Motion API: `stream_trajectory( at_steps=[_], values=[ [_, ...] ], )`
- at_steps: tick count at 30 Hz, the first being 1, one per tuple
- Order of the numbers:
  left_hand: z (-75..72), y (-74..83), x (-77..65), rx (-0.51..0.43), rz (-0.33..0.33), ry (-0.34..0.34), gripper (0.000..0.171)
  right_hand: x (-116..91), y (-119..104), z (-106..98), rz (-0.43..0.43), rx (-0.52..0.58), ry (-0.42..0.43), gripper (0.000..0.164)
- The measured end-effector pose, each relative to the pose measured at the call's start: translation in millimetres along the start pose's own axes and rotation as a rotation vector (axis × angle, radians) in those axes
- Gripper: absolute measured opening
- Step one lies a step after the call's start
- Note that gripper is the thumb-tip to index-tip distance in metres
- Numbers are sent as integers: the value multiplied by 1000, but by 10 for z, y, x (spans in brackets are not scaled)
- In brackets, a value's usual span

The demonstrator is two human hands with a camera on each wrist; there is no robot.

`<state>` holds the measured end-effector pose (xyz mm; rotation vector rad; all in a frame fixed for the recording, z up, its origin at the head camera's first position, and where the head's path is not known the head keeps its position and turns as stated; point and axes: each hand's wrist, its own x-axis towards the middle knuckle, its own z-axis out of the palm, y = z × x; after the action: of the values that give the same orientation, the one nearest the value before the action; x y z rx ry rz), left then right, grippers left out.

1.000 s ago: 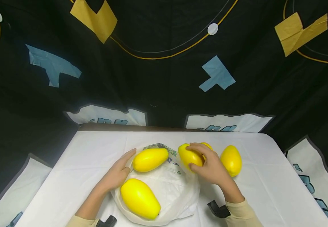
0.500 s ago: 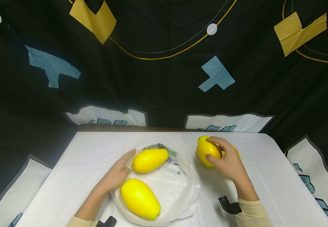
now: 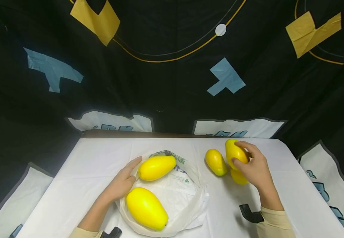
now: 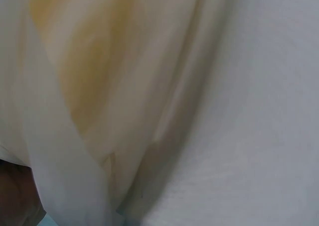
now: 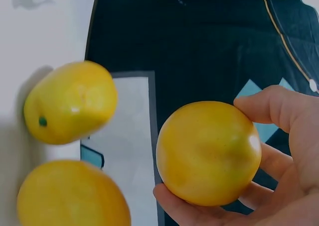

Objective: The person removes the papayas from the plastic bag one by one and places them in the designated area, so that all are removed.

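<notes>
My right hand (image 3: 256, 167) holds a yellow mango (image 3: 235, 152) above the right part of the table, thumb on one side and fingers on the other. In the right wrist view this mango (image 5: 209, 154) sits in the grip. Just below it is another mango (image 3: 239, 177), partly hidden, with a third (image 3: 215, 162) to its left. My left hand (image 3: 122, 181) holds the left rim of a white plastic bag (image 3: 186, 206); its fingers are mostly straight. Inside the bag lie two elongated yellow fruits (image 3: 157, 168). The left wrist view shows mainly blurred bag film (image 4: 89, 176).
A white cloth covers the table (image 3: 106, 152), with its back edge against a dark curtain (image 3: 160, 92). Blue and gold cut-outs hang on the curtain. Black wrist straps (image 3: 250, 214) show near the sleeves.
The right hand has carried its mango from beside the bag's right rim to the right, over the other mangoes. The left hand and the bag have stayed almost still.
</notes>
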<state>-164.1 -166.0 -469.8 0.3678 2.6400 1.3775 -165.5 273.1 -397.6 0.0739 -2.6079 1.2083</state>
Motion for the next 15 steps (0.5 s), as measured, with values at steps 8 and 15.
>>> stream_trajectory(
  at_steps=[8, 15],
  values=[
    [7, -2, 1, -8, 4, 1, 66, -10, 114, -146, 92, -30, 30, 56],
    [8, -5, 1, -8, 5, 0, 66, -38, 225, -277, 184, -37, 43, 59]
  ],
)
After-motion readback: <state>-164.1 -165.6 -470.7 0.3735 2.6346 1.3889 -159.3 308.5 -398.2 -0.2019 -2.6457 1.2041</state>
